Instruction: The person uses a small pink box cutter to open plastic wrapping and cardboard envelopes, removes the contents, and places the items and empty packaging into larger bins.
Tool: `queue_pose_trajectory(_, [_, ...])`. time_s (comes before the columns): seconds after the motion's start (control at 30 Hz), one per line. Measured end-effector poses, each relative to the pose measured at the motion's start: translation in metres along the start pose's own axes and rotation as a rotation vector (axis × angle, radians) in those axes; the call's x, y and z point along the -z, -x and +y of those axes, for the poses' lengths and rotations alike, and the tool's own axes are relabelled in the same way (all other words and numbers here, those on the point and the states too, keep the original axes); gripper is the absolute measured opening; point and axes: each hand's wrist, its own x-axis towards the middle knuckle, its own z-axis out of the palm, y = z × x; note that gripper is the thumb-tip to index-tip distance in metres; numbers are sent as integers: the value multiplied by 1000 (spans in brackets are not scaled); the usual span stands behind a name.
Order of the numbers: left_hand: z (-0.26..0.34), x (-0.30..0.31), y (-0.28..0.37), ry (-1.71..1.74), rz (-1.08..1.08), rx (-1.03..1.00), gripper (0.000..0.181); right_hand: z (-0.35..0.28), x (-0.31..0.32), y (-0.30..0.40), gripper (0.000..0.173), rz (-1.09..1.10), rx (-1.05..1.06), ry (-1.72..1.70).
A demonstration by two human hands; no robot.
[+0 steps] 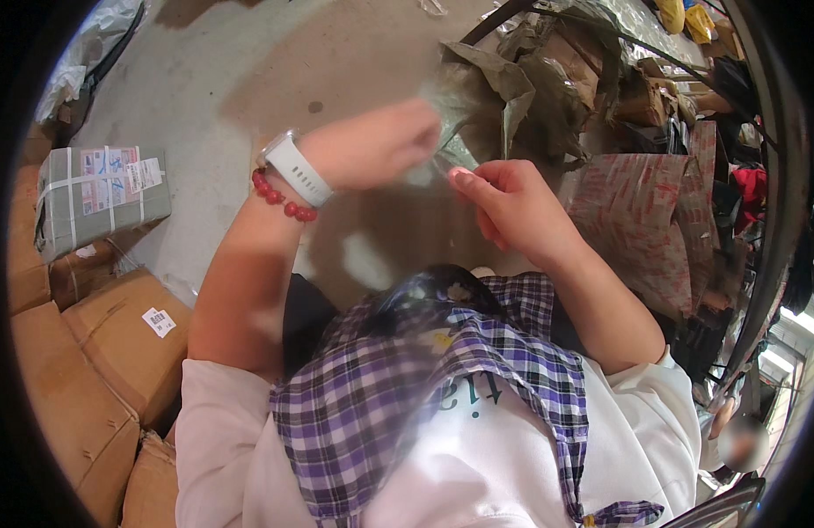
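Observation:
My left hand (397, 142), blurred, is raised in front of my body with its fingers curled. A watch with a pale strap (300, 169) and a red bead bracelet (281, 201) circle that wrist. Close to its right, my right hand (506, 201) pinches the edge of a thin, clear plastic film (454, 158) between thumb and forefinger. The film runs up between both hands; whether my left fingers grip it too is blurred. A purple checked cloth garment (374, 376) covers part of my white shirt.
Brown cardboard boxes (133, 343) are stacked at the left, beside a grey strapped parcel (106, 198). Torn grey-brown wrapping (545, 86) lies at the upper right, above a sheet with red print (634, 224). A dark metal bar (773, 218) curves along the right. A person (740, 442) is at the far right.

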Motion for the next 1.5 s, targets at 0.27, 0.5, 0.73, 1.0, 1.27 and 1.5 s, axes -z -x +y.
queue_pose_trajectory(0.27, [-5,6,-8,-47,-18,-6,14,-4,-17,5,42,35,-36,-64])
queue_pose_trajectory(0.5, [-14,4,-6,96,59,-19,17,4,-35,11,43,104,-17,-200])
queue_pose_trajectory(0.73, [-19,1,-3,203,51,22,18,8,-50,14,43,151,-19,-284])
queue_pose_trajectory(1.0, [-20,-2,1,260,60,29,18,9,-68,20,43,222,5,-294])
queue_pose_trajectory(1.27, [-24,2,1,263,113,36,19,18,-94,10,44,233,114,-347])
queue_pose_trajectory(1.5, [-30,-1,12,551,114,222,17,29,-86,14,41,157,45,-396])
